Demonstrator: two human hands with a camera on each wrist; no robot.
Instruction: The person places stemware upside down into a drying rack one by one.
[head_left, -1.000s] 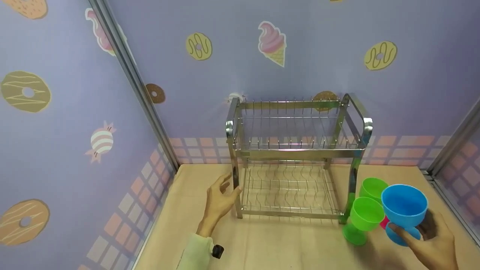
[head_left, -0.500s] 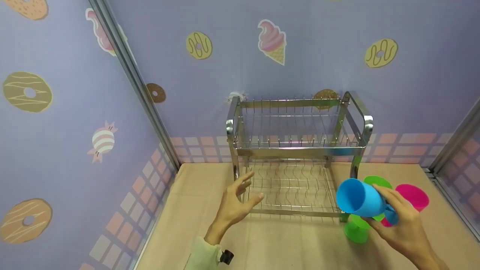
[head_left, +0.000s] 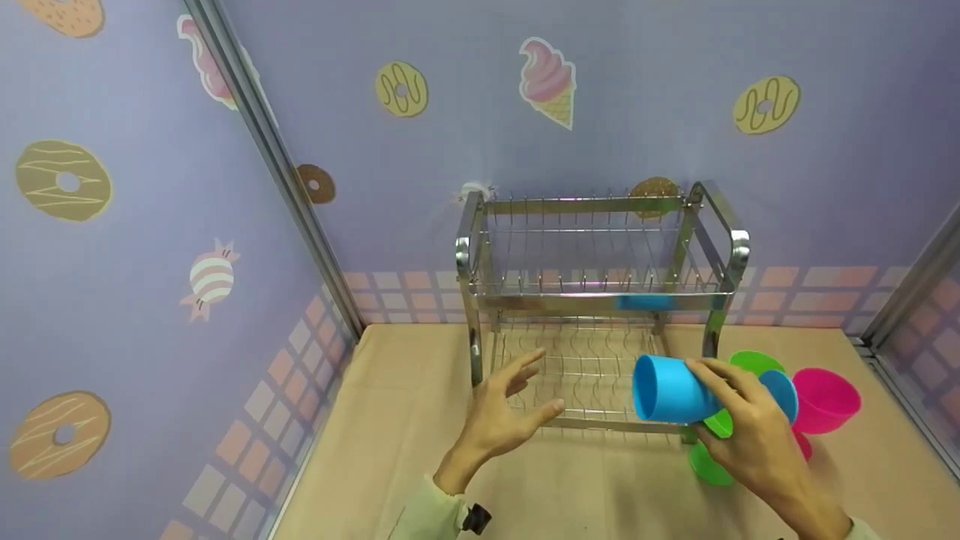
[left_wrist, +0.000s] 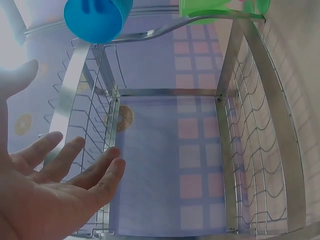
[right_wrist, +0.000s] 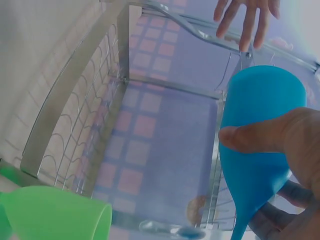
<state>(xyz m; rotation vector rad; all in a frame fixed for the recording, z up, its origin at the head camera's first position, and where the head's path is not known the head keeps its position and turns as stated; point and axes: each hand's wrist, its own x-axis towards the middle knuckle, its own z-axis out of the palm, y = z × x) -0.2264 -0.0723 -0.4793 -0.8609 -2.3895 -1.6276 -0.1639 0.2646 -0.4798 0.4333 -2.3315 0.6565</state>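
Note:
My right hand (head_left: 761, 435) grips a blue plastic goblet (head_left: 675, 390) by its bowl, thumb on one side and fingers on the other. The goblet is tipped on its side in the air, mouth facing left, in front of the steel dish rack (head_left: 600, 302). In the right wrist view, the thumb lies across the blue goblet (right_wrist: 260, 145). My left hand (head_left: 502, 424) hovers before the rack's lower left part, fingers spread, holding nothing. In the left wrist view, that hand (left_wrist: 60, 185) has its palm and fingers in sight, apart from the goblet (left_wrist: 95, 20).
To the right stand a pink goblet (head_left: 825, 401) and two green goblets, the rear green goblet (head_left: 756, 361) and the front green goblet (head_left: 711, 466), partly hidden by my right hand. The two-tier rack stands near the patterned back wall (head_left: 615, 97) on a cloth-covered table (head_left: 397, 390).
My right hand has carried the blue goblet leftward and turned it from upright onto its side. My left hand has moved right, across the rack's front. The pink goblet has come into view.

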